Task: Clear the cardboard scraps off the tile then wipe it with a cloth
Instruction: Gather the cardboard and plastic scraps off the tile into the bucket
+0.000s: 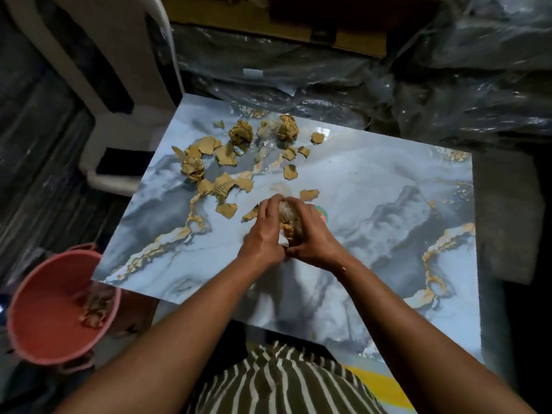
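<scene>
Lying scattered across the far-left part of the marbled tile (373,180), beyond and to the left of the hands: cardboard scraps (227,162), some flat, some crumpled into balls, the spread running roughly along the tile's left edge from the far corner toward its middle; pressing together near the tile's middle, left hand (264,231) and right hand (310,234), both curling around a gathered wad of scraps (288,222) with some clear plastic in it, clenching it between the palms; sitting just off the tile's near-left corner, on the left hand's side, a pink bucket (44,318) already holding a few scraps; judging from that, left hand being the nearer one for both the remaining scraps and the bucket, the wad probably heading down and left; looming beyond the tile's far edge, black plastic-wrapped bundles (448,85) and a cardboard box (268,22); standing off the tile's far-left corner, a white plastic chair (98,55); showing no cloth anywhere; wiping not yet begun, most of the clearing seemingly outstanding.
</scene>
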Tool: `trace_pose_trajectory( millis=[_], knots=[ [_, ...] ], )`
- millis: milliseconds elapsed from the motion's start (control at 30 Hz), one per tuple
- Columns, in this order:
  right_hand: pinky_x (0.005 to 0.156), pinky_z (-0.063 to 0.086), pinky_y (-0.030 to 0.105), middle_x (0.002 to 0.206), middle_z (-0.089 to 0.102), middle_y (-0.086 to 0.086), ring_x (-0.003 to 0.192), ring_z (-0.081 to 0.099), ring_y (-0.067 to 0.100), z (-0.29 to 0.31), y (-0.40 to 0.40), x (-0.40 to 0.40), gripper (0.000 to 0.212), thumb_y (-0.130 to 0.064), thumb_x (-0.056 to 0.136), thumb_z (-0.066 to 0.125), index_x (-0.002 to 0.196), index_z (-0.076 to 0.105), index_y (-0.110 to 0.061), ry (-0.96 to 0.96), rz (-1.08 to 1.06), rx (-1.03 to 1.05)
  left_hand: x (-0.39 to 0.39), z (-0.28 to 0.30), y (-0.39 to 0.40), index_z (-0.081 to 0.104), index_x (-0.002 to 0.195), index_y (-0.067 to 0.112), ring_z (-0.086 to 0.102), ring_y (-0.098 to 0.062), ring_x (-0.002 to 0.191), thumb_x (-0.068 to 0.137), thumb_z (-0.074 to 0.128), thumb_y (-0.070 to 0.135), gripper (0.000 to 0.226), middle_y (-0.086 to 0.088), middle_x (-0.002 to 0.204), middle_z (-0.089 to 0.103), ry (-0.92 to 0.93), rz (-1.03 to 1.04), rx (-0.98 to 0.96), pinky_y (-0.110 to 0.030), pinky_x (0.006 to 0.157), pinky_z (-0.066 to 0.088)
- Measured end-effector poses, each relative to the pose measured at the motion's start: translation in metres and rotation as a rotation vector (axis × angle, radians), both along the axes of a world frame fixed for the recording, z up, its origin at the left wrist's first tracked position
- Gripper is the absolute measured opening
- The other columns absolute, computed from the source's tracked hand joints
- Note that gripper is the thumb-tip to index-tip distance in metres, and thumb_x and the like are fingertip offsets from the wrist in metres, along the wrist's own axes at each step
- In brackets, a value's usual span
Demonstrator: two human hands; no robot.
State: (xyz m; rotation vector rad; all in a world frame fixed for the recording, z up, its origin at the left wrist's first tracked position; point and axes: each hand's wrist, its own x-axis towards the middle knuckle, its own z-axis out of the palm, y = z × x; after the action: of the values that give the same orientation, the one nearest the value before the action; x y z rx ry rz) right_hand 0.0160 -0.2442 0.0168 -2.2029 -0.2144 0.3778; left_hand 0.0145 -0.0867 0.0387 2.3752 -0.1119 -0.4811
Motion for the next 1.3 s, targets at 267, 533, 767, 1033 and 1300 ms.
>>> trace_pose_trajectory(
  millis=[267,533,767,1033,1300],
  knots=[
    [0.086,0.037,0.000,0.139,0.040,0.008,0.122,0.043,0.016,0.001,0.094,0.003,0.104,-0.016,0.071,0.091,0.155,0.031,-0.024,-0.014,0.165,0.002,-0.022,0.001,0.096,0.012,0.154,0.032,0.056,-0.037,0.123,0.072,0.077,0.001,0.109,-0.003,0.157,0.022,-0.050,0.162,-0.023,-0.051,0.091,0.055],
    [0.088,0.041,0.002,0.136,0.042,0.003,0.117,0.043,0.006,0.014,0.236,-0.012,0.103,-0.019,0.069,0.094,0.153,0.035,-0.029,-0.007,0.283,0.024,-0.057,-0.005,0.234,0.008,0.148,0.041,0.053,-0.031,0.129,0.073,0.078,-0.001,0.111,-0.001,0.154,0.022,-0.134,0.282,-0.061,-0.046,0.099,0.053],
    [0.090,0.039,0.003,0.142,0.044,0.008,0.119,0.041,0.005,0.011,0.376,-0.037,0.106,-0.019,0.067,0.094,0.154,0.035,-0.027,-0.012,0.460,0.026,-0.105,-0.004,0.364,0.024,0.153,0.026,0.055,-0.033,0.126,0.069,0.076,-0.002,0.103,-0.010,0.147,0.037,-0.148,0.458,-0.066,-0.042,0.101,0.051],
    [0.102,0.028,0.017,0.150,0.041,0.016,0.140,0.039,0.029,-0.006,0.498,-0.054,0.111,-0.014,0.065,0.095,0.157,0.033,-0.014,0.037,0.714,-0.035,-0.157,-0.026,0.457,0.020,0.158,0.021,0.045,-0.034,0.135,0.069,0.073,-0.007,0.107,-0.019,0.147,0.040,-0.071,0.741,-0.014,-0.031,0.108,0.040],
    [0.120,0.032,0.030,0.155,0.041,0.017,0.144,0.041,0.027,-0.051,0.593,-0.059,0.127,-0.014,0.056,0.098,0.161,0.027,-0.012,0.098,0.886,-0.051,-0.181,-0.074,0.527,0.012,0.155,0.047,0.041,-0.044,0.142,0.068,0.080,0.003,0.119,-0.014,0.158,0.024,0.042,0.961,-0.010,-0.052,0.111,0.045]
  ],
)
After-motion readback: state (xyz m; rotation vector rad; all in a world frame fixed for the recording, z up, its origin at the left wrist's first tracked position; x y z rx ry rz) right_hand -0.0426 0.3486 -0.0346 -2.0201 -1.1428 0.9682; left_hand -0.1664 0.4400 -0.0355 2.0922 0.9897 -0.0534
